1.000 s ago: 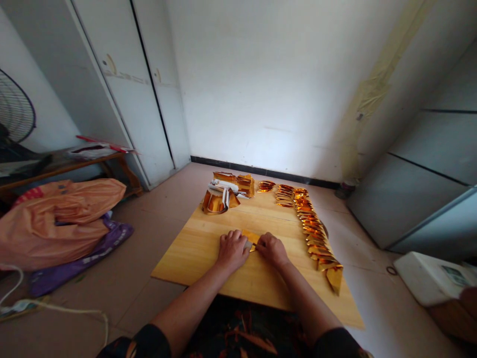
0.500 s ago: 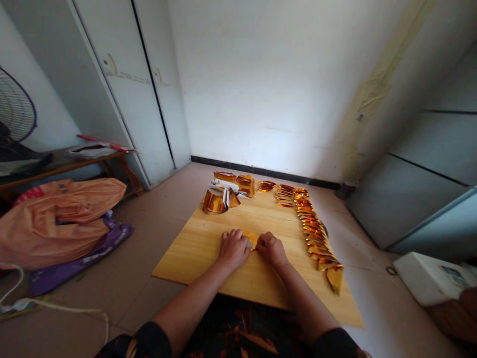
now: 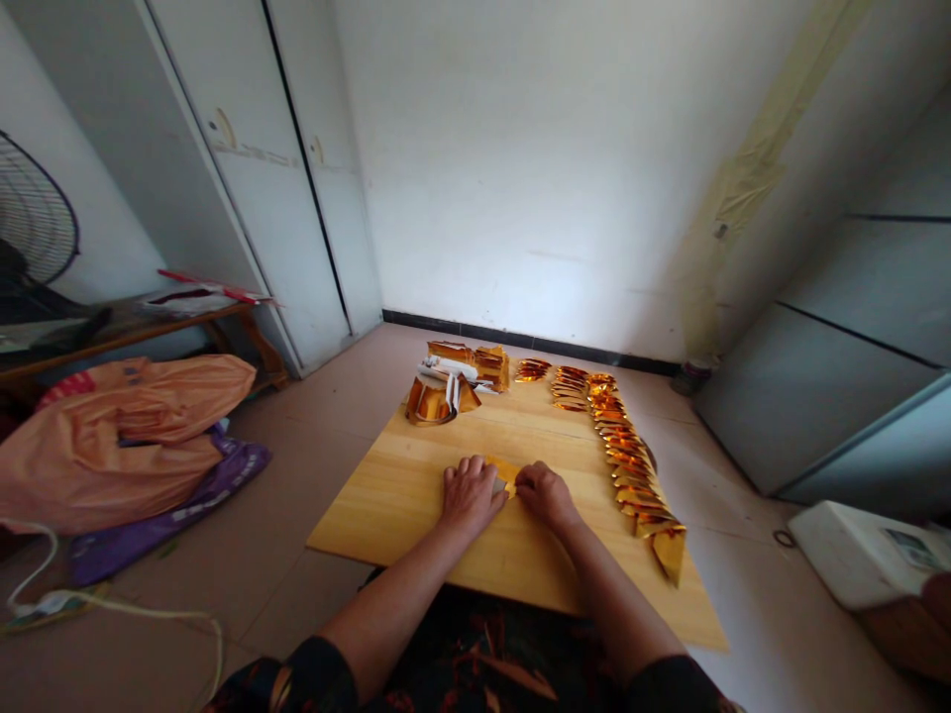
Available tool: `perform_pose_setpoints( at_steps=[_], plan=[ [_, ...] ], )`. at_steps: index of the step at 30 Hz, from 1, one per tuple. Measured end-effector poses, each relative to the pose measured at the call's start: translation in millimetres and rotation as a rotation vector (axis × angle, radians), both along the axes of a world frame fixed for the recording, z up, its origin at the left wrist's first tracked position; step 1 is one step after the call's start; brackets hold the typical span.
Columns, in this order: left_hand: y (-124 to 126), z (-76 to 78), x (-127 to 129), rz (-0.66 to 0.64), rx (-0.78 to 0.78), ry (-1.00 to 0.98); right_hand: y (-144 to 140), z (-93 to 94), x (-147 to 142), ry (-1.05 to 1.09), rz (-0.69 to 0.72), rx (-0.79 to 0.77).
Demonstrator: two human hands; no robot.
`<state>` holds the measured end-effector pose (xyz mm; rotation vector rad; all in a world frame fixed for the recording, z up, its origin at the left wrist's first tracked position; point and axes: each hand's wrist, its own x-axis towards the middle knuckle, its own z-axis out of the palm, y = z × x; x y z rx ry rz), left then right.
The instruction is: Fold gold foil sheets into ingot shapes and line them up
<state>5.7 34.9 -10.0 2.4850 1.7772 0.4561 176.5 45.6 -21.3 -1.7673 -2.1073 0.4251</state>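
Observation:
A small piece of gold foil paper (image 3: 506, 471) lies on the wooden board (image 3: 401, 495), mostly covered by both hands. My left hand (image 3: 468, 492) presses down on its left side, fingers curled. On the right edge of the paper rests my right hand (image 3: 546, 493), pinching it with the fingertips. A long row of folded gold pieces (image 3: 628, 465) runs along the board's right side. At the far end of the board stands a stack of gold paper (image 3: 453, 381).
The board lies on a tiled floor. An orange bag (image 3: 119, 436) sits over a purple one at the left, with a white cable (image 3: 111, 609) nearby. White cabinet doors, a fan and a low wooden bench stand at the left. A white box (image 3: 862, 555) is at the right.
Both hands stay on the gold paper, shifting only slightly as they press it. The view has drifted a little.

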Motion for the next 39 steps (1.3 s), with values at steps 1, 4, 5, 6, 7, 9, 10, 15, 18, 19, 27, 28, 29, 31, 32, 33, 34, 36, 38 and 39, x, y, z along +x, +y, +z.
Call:
perform_pose_setpoints(
  at_steps=[1,4,5,6,7,9,10,15,18,19,27,28,29,31,32,33,34,36,38,39],
  plan=[
    [0.0,0.6,0.2,0.001,-0.006,-0.001,1.2,-1.4,3.0,0.032,0.016,-0.004],
    [0.0,1.5,1.7,0.009,-0.014,-0.003,4.3,-5.3,8.8,0.087,0.049,-0.01],
    [-0.1,1.4,2.1,0.012,-0.015,-0.003,5.2,-6.2,9.4,0.092,0.048,-0.01],
    [-0.1,1.0,2.3,0.014,-0.017,-0.003,5.9,-6.5,9.4,0.092,0.044,-0.012],
    [0.2,0.6,2.1,0.013,-0.019,-0.003,6.4,-6.1,8.9,0.088,0.037,-0.016],
    [2.5,-0.4,0.0,-0.002,-0.032,-0.001,6.3,-2.3,6.9,0.058,0.027,-0.012],
    [4.8,-0.7,-1.9,-0.016,-0.042,0.0,5.5,1.0,5.7,0.03,0.037,0.004],
    [23.5,2.9,-14.9,-0.136,-0.08,-0.015,-8.4,23.8,-3.2,-0.192,0.234,0.095],
    [31.3,6.5,-19.2,-0.175,-0.051,-0.041,-20.6,30.8,-11.1,-0.234,0.292,0.087],
    [32.2,6.8,-19.7,-0.19,-0.034,-0.051,-24.0,31.1,-13.4,-0.231,0.306,0.083],
    [24.7,-11.1,-21.6,-0.355,0.03,-0.132,-30.8,23.2,-14.8,-0.211,0.353,0.097],
    [24.1,-13.2,-22.5,-0.348,0.039,-0.145,-30.2,23.0,-14.5,-0.205,0.358,0.101],
    [23.7,-14.6,-23.5,-0.344,0.043,-0.151,-29.5,23.2,-14.5,-0.202,0.362,0.102],
    [22.8,-15.4,-25.6,-0.348,0.044,-0.146,-27.9,24.5,-15.4,-0.203,0.359,0.097],
    [22.0,-14.7,-26.7,-0.356,0.041,-0.134,-26.9,25.4,-15.9,-0.206,0.356,0.092],
    [20.8,-13.3,-28.0,-0.365,0.037,-0.118,-25.7,26.4,-16.2,-0.212,0.356,0.088],
    [19.1,-11.4,-29.3,-0.374,0.033,-0.098,-24.5,27.3,-16.1,-0.218,0.362,0.085],
    [14.4,-6.7,-32.3,-0.387,0.029,-0.06,-22.3,28.0,-14.3,-0.226,0.389,0.087],
    [8.6,-2.2,-35.6,-0.392,0.027,-0.033,-20.8,26.5,-10.3,-0.214,0.438,0.103],
    [5.8,-0.6,-37.4,-0.394,0.022,-0.025,-20.5,24.6,-7.9,-0.201,0.464,0.118]
  ],
)
